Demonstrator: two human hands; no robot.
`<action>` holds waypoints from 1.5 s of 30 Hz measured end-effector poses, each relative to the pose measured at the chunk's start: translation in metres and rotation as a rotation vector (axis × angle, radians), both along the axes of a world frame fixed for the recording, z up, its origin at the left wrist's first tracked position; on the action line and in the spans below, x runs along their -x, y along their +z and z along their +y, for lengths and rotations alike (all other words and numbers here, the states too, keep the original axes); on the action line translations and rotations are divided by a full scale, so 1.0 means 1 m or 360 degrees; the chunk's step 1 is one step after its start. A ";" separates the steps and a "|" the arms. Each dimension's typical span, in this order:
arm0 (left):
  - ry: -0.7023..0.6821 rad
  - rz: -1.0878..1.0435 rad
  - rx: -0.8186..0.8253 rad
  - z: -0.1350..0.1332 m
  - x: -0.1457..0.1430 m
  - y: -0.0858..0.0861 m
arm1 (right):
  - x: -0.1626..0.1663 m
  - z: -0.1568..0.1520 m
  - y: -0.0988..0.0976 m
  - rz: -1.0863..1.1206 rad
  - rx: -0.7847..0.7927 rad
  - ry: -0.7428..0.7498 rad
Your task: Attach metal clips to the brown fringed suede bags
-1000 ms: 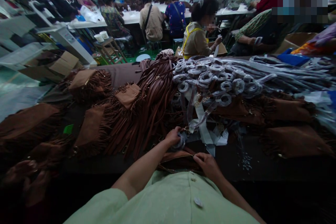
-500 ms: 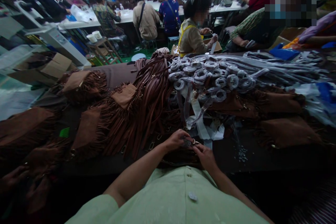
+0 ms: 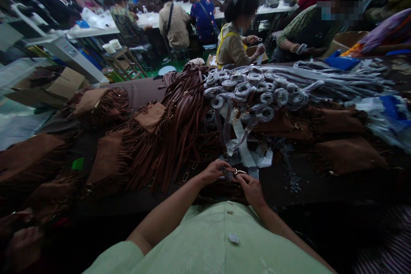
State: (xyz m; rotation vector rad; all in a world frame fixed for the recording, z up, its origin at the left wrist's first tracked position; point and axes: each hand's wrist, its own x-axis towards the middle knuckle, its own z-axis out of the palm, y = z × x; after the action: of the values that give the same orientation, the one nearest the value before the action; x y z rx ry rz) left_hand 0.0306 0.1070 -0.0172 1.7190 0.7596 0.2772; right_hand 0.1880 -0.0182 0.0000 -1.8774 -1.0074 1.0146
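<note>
A brown leather strap [image 3: 229, 170] with a gold-coloured metal clasp [image 3: 237, 171] is held in front of my body, low over the table edge. My left hand [image 3: 215, 171] pinches the strap just left of the clasp. On the other side, my right hand [image 3: 250, 183] has its thumb and fingers closed at the clasp's right end. Below both hands lie more brown straps [image 3: 218, 192], partly hidden. Just beyond my hands are white paper strips [image 3: 245, 150] and loose straps with gold rings [image 3: 186, 175].
Ahead lie a heap of brown straps [image 3: 183, 111] and plastic-wrapped strap coils [image 3: 244, 90]. Fringed brown bags [image 3: 109, 156] are on the left, another bag [image 3: 349, 154] on the right. A green comb [image 3: 77, 163] rests at left. A co-worker's hand [image 3: 24, 244] shows lower left.
The camera view has shifted slightly. My hands stay at the strap and clasp, with the clasp now more level. The co-worker's hands at lower left have moved further left.
</note>
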 end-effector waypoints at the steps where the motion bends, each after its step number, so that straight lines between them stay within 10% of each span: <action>1: -0.0009 0.0028 -0.0010 0.000 0.000 0.000 | 0.000 0.000 -0.001 -0.0015 0.0000 -0.0013; 14: -0.0364 0.0241 -0.0475 -0.021 -0.005 0.022 | 0.004 0.000 0.001 0.0006 -0.0007 -0.0053; 25: 0.0201 -0.0068 0.0709 -0.024 -0.010 0.006 | -0.001 -0.001 0.002 0.0034 0.0053 0.0125; 45: 0.0476 -0.0101 0.0977 -0.034 -0.023 -0.002 | -0.006 0.001 0.011 0.0005 0.0039 0.0311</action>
State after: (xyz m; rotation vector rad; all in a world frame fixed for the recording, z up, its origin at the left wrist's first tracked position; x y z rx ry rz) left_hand 0.0535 0.0734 -0.0193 1.0152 0.9391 0.2658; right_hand 0.1936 -0.0171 0.0110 -1.8224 -1.1992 1.1463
